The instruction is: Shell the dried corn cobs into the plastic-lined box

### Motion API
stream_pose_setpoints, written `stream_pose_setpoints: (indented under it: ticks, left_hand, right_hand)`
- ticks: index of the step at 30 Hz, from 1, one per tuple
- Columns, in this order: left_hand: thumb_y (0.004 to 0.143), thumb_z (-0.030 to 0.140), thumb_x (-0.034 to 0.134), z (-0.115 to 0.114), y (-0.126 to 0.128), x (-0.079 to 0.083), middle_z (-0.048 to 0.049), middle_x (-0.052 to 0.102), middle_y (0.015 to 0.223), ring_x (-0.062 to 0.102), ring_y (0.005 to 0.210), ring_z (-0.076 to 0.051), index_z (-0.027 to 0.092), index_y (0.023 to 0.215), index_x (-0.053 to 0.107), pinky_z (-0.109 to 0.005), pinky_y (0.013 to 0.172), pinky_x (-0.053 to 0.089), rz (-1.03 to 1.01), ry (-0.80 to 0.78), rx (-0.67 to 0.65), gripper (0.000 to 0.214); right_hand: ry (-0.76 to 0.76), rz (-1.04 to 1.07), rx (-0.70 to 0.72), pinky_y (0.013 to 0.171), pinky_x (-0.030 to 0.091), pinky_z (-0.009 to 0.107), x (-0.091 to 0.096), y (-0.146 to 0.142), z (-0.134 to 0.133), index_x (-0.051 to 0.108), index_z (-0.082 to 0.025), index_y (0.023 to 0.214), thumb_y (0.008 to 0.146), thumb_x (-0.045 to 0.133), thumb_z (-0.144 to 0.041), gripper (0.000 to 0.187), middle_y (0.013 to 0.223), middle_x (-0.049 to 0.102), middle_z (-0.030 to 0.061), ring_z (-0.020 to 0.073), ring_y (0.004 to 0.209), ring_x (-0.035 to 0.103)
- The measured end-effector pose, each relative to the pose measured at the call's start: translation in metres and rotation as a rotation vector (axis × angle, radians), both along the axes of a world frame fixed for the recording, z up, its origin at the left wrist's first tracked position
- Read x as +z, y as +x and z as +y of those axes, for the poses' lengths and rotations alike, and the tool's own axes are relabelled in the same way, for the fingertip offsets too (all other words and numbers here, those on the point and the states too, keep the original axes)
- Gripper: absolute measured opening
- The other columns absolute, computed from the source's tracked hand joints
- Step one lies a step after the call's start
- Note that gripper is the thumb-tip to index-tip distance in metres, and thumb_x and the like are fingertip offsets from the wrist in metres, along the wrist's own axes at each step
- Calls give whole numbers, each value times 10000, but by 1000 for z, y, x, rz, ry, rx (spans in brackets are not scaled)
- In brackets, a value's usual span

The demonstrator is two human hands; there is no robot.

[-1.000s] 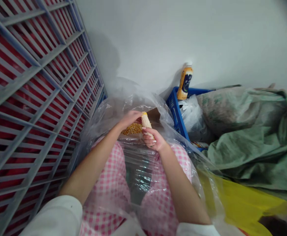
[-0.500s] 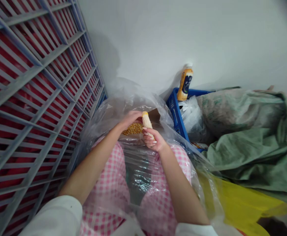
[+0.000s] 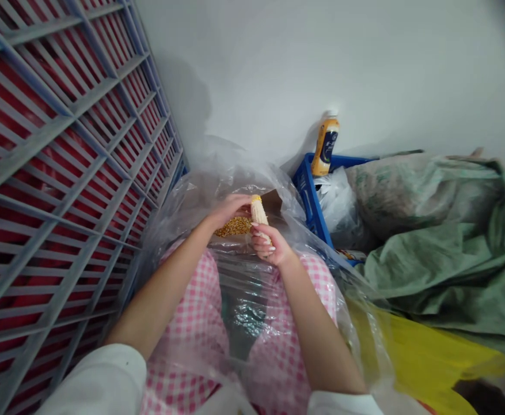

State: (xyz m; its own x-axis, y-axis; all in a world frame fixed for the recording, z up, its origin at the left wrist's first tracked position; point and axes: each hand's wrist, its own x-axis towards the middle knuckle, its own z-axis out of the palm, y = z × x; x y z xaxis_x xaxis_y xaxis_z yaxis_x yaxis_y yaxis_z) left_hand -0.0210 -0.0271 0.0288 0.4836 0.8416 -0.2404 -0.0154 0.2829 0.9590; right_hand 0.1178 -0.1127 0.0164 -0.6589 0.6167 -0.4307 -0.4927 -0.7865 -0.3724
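A mostly bare corn cob (image 3: pixel 259 214) stands tilted in front of me, pale along its length, with yellow kernels left at the top end. My right hand (image 3: pixel 273 246) is wrapped round its lower part. At the top, the fingers of my left hand (image 3: pixel 230 210) press against the kernels from the left; the thumb is partly hidden. Loose corn kernels (image 3: pixel 234 227) lie in a heap below the hands, in a brown cardboard box (image 3: pixel 273 203). Clear plastic sheeting (image 3: pixel 239 271) surrounds the box and drapes over my knees.
A tall slatted plastic crate (image 3: pixel 75 115) with red contents rises close on the left. To the right is a blue crate (image 3: pixel 310 193), with a yellow bottle (image 3: pixel 325 144) standing at its back corner. Green sacks (image 3: pixel 442 230) and yellow sheeting (image 3: pixel 425 346) lie farther right. A white wall is ahead.
Both hands and the cob keep almost the same place. The cob's top has shifted very slightly.
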Motion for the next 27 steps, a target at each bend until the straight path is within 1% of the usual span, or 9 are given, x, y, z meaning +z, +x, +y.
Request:
stream_pose_setpoints:
  ticks: [5,9,11,14,18,24,27]
  left_hand:
    - [651,280,614,-1,1,2,-41,674,824,594,789,-147,119,816,670,-279,777,454,39,74,-14,237]
    - [651,174,566,-1,4,1,-30,679,851,587,811,-150,116,860,666,-278,784,449,118,134,42,238]
    - [643,142,555,-2,4,1,-25,679,846,586,814,-147,117,866,666,-277,790,447,117,129,33,251]
    - [652,203,582,-2,2,2,-31,678,849,595,821,-152,125,870,667,-299,812,447,21,57,-32,247]
    - [648,293,618,-2,0,2,-48,676,846,600,824,-161,120,851,671,-326,839,439,-6,47,-36,272]
    - [651,286,607,-4,5,-1,-43,670,917,584,898,-178,134,908,662,-341,870,419,23,73,-2,304]
    - [664,274,592,-3,6,-5,-44,671,924,586,888,-176,133,913,662,-328,853,427,27,75,32,295]
  right_hand:
    - [6,-8,13,261,58,112,-2,-1,-1,361,-180,603,865,431,-288,292,359,300,-107,8,247,155]
    - [12,9,32,257,63,113,-3,-1,-1,360,-181,604,868,414,-279,286,357,302,-104,12,245,151]
    - [18,27,24,257,58,114,-3,-1,-1,361,-181,605,868,409,-278,284,359,305,-103,13,244,154]
    - [17,33,-2,258,55,116,-4,-1,-1,366,-181,610,865,419,-283,279,361,310,-105,10,242,160]
    - [14,25,3,260,58,112,-4,-1,-1,372,-179,610,863,420,-284,278,357,317,-103,8,241,168]
    - [2,-23,4,259,62,113,-2,-2,0,359,-179,589,863,426,-281,299,352,308,-104,4,241,161]
    - [10,-40,-10,259,66,111,0,-3,-1,373,-179,594,843,461,-294,288,352,304,-108,1,243,165]
